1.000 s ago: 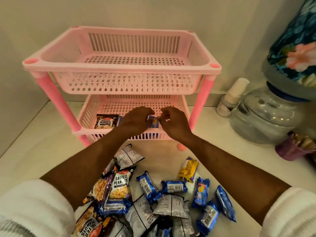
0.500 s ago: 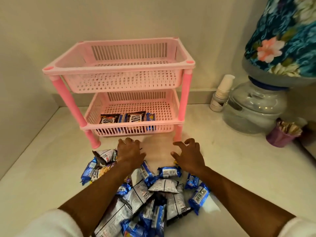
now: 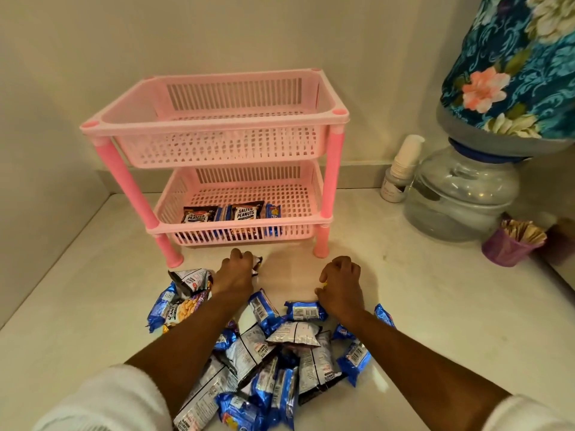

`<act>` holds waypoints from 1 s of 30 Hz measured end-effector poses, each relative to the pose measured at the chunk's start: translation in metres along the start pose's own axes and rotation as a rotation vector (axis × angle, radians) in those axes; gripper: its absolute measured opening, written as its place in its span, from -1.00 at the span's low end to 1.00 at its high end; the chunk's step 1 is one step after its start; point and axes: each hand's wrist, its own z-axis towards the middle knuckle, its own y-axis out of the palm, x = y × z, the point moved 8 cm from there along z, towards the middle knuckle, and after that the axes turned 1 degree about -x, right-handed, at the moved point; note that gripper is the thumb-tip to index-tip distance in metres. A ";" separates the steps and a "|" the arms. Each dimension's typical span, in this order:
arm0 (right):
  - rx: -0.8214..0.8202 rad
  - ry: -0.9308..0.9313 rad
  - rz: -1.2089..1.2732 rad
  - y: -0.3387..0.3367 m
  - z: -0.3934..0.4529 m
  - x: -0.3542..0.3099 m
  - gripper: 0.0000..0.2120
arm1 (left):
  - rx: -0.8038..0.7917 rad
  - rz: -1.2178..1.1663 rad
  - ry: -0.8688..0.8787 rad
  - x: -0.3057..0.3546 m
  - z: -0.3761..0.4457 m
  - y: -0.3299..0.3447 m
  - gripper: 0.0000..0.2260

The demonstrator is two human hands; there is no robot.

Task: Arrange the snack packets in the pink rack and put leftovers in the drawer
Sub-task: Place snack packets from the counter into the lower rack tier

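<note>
A pink two-tier rack (image 3: 217, 126) stands at the back of the white counter. Its top tier holds nothing; the bottom tier holds several upright packets, among them salted peanuts (image 3: 247, 211) and blue biscuit packs (image 3: 273, 211). A heap of snack packets (image 3: 273, 353) lies in front of the rack. My left hand (image 3: 235, 272) grips a dark peanut packet (image 3: 256, 265) at the heap's far edge. To its right, my right hand (image 3: 340, 284) curls round a yellow packet (image 3: 323, 283), mostly hidden under the fingers.
A water dispenser jar (image 3: 460, 194) with a floral cover stands at the right. Beside it are a stack of paper cups (image 3: 404, 163) and a purple cup of sticks (image 3: 510, 244). Walls close the left and back sides.
Both hands left the rack's bottom tier and came down to the heap. From spread fingers half a second ago, each has now closed on a packet.
</note>
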 end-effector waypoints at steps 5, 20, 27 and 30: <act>0.121 -0.007 0.190 -0.017 -0.005 0.001 -0.71 | 0.179 -0.195 0.030 0.009 -0.007 -0.022 -0.74; 0.309 -0.004 0.847 -0.075 -0.013 -0.064 -0.61 | 0.207 -1.373 -0.332 0.012 -0.013 -0.061 -0.74; 0.345 0.105 1.093 -0.087 0.007 -0.077 -0.70 | -0.042 -1.868 -0.415 0.033 0.009 -0.070 -0.62; 0.224 0.317 1.348 -0.067 0.017 -0.075 -0.83 | -0.040 -1.893 -0.391 0.043 0.024 -0.077 -0.61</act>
